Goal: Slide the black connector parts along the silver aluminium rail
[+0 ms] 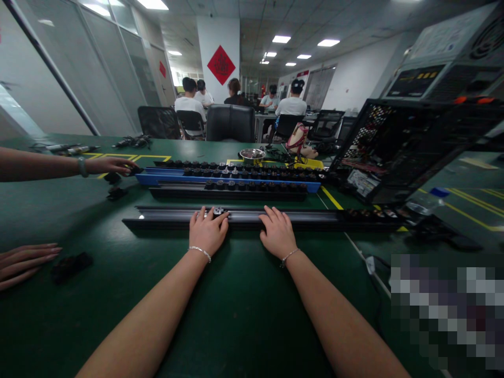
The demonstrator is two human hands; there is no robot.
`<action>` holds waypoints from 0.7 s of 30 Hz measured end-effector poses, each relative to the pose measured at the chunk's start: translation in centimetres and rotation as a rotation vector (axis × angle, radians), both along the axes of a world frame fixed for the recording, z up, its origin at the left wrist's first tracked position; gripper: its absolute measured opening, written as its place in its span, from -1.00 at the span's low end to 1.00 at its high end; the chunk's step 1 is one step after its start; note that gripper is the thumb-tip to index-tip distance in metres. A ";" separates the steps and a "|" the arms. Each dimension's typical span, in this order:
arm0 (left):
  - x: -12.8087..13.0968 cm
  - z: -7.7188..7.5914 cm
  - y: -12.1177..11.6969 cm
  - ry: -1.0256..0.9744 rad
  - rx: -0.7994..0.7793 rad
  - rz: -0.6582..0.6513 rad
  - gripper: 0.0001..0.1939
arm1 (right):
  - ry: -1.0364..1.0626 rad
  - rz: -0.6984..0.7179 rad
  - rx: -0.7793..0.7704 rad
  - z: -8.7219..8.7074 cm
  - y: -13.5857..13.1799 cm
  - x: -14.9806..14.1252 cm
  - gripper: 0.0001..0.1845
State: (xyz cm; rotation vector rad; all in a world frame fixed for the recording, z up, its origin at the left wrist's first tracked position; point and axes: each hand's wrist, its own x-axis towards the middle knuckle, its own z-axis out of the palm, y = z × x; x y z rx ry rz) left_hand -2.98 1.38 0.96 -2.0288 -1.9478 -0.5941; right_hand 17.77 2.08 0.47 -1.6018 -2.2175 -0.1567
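Across the green bench (244, 304), a long black rail (244, 226) lies crosswise, and both of the wearer's hands are down on it! Left hand (207, 231) is laid over the rail, thumb just beside a small pale part (219, 211) sitting in the silvery channel; whether that grip has hold of the part, I cannot tell. Right hand (277, 236) rests further along, its grip open, fingers stretched across the channel, with bare channel between the two. Out at the rail's right end, a run of dark pieces (366, 214) sits close together. Just beyond, a shorter black rail (228, 195) lies roughly parallel, and behind that a blue rail (169, 180), with rows of dark knob-like parts along them. Over on the left, a co-worker's hand (114, 166) reaches to the blue rail's end, fingers at a dark piece; below, another outstretched hand (27, 262) lies near a dark object (72, 266), too dim to make out. Further back, a shiny metal bowl (252, 154), and on the right an open computer case (409, 147) looms, tilted in this view, a blue-capped bottle (427, 201) lying near its foot.
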 end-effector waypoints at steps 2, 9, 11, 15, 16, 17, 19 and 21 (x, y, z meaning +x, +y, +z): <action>-0.1 0.0 0.0 0.000 -0.004 0.004 -0.61 | 0.003 0.000 -0.001 0.0 0.0 0.0 -0.56; -0.7 0.1 0.2 -0.018 -0.015 0.034 -0.61 | 0.002 0.001 0.013 -0.1 0.0 0.0 -0.56; -0.9 0.1 0.3 -0.024 -0.017 0.046 -0.62 | 0.001 -0.001 0.013 -0.2 0.0 0.0 -0.57; -1.2 0.0 0.3 -0.040 -0.013 0.057 -0.62 | 0.003 -0.005 0.017 -0.1 0.0 0.0 -0.58; -1.2 0.0 0.3 -0.044 -0.013 0.056 -0.62 | 0.004 -0.004 0.018 -0.1 0.0 0.0 -0.59; -1.3 0.0 0.3 -0.047 -0.015 0.054 -0.62 | 0.005 -0.003 0.017 -0.1 0.0 0.0 -0.60; -1.4 0.1 0.3 -0.052 -0.024 0.055 -0.62 | 0.006 0.000 0.015 -0.1 0.0 0.0 -0.62; -1.6 0.2 0.3 -0.056 -0.035 0.067 -0.62 | 0.009 0.003 0.011 -0.1 0.0 0.0 -0.64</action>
